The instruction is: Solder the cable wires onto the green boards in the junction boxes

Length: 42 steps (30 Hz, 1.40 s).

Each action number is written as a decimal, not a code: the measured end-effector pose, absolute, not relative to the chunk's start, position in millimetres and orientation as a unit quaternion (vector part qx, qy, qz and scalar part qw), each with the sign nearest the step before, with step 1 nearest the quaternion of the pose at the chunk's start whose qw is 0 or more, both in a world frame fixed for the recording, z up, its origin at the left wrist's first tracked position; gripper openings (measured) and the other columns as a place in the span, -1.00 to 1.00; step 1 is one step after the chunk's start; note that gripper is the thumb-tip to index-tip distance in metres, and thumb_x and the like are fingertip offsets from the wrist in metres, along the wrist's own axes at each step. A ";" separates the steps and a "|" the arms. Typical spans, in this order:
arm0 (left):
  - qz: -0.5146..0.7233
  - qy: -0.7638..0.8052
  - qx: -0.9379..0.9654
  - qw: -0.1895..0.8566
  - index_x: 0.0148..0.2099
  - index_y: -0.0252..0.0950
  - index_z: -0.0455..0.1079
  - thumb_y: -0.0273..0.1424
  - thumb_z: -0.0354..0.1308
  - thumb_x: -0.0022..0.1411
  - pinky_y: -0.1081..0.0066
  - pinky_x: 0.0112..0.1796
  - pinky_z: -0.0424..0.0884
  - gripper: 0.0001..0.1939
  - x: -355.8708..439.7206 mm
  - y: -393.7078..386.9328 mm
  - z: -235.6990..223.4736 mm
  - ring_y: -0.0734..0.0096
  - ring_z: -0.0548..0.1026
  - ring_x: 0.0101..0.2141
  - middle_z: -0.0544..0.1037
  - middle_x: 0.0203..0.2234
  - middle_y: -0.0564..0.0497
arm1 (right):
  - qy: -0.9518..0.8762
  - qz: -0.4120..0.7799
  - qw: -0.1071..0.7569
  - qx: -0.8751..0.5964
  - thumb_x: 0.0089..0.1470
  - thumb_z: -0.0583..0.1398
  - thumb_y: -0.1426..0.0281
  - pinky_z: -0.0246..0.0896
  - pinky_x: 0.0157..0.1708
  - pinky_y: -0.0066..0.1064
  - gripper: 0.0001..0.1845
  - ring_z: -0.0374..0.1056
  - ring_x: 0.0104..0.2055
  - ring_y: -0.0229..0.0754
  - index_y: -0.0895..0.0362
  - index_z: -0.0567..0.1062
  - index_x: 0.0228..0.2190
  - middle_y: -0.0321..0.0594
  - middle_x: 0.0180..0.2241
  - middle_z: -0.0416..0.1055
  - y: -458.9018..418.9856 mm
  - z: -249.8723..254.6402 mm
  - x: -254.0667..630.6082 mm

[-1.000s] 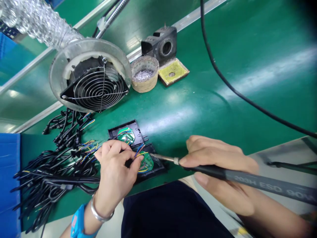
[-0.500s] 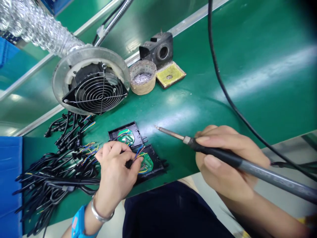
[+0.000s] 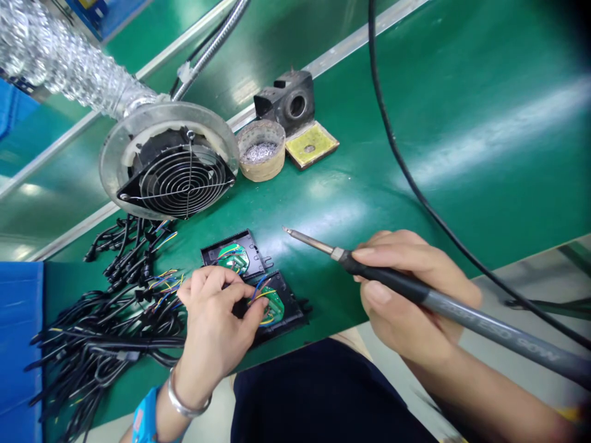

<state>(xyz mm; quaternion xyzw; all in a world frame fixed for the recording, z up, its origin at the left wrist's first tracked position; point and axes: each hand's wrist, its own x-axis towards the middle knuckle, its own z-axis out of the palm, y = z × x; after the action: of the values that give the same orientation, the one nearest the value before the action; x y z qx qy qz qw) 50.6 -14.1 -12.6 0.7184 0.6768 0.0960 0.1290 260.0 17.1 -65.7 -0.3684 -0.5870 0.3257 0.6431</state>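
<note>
My right hand [image 3: 406, 292] grips a soldering iron [image 3: 392, 280] like a pen, its tip pointing left above the bench, apart from the boards. My left hand [image 3: 221, 314] is closed, thumb against fingers, on a black cable whose blue, brown and yellow wires [image 3: 261, 289] fan out over a green circuit board [image 3: 272, 306]. That board sits in a black plastic housing [image 3: 293, 301] at the bench's front edge. Just behind lies a second black housing [image 3: 253, 249] with another green board [image 3: 235, 257] and coloured wires. My left fingers hide part of the front housing.
Black cables [image 3: 106, 338] with stripped coloured ends pile up at left beside a blue bin [image 3: 21, 344]. A fume extractor fan [image 3: 187, 178] hangs over them. Behind are a round solder pot [image 3: 261, 166], a yellow sponge tray [image 3: 311, 146] and an iron stand [image 3: 293, 101]. The iron's black cord [image 3: 401, 160] crosses the right.
My right hand and the soldering iron have shifted slightly left. My left hand keeps its pinch at the front housing. The view has tilted a little.
</note>
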 end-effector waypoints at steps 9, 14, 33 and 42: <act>0.115 0.669 0.722 0.135 -0.34 -0.15 0.54 -0.37 0.21 0.21 0.12 -0.17 0.12 -0.91 51.7 -15.1 -14.5 0.19 0.36 -0.17 0.53 -0.34 0.02 | -0.594 0.358 0.640 -0.331 -0.06 0.17 0.55 0.16 -0.49 -0.20 -0.61 0.31 -0.45 -0.13 0.10 0.56 -0.15 -0.18 -0.43 0.44 10.1 -59.1 261.3; 0.089 0.673 0.725 0.114 -0.39 -0.14 0.55 -0.38 0.22 0.19 0.12 -0.18 0.12 -0.88 52.7 -15.3 -15.1 0.17 0.34 -0.18 0.52 -0.34 0.00 | -0.657 0.399 0.553 -0.322 -0.09 0.14 0.57 0.21 -0.54 -0.26 -0.63 0.31 -0.51 -0.17 0.13 0.54 -0.21 -0.22 -0.51 0.39 4.5 -42.3 269.2; 0.135 0.686 0.711 0.076 -0.43 -0.15 0.54 -0.35 0.24 0.20 0.13 -0.17 0.11 -0.85 59.6 -16.1 -20.2 0.28 0.42 -0.29 0.55 -0.42 0.05 | -0.710 0.366 0.522 -0.298 -0.06 0.11 0.53 0.09 -0.59 -0.34 -0.77 0.21 -0.61 -0.24 0.15 0.49 -0.31 -0.25 -0.57 0.34 7.5 -55.3 252.2; 0.119 0.686 0.713 0.077 -0.46 -0.16 0.52 -0.35 0.21 0.21 0.14 -0.16 0.13 -0.82 58.8 -14.9 -21.2 0.28 0.43 -0.28 0.54 -0.42 0.04 | -0.709 0.384 0.517 -0.288 -0.04 0.10 0.57 0.08 -0.58 -0.37 -0.75 0.17 -0.59 -0.27 0.15 0.48 -0.29 -0.30 -0.60 0.28 11.3 -55.0 250.7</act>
<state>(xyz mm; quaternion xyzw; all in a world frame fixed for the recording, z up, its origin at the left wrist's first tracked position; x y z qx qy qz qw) 58.8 -14.9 -21.2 0.7133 0.6863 0.1191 0.0773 250.7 11.3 -55.0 -0.2882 -0.7087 0.3841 0.5168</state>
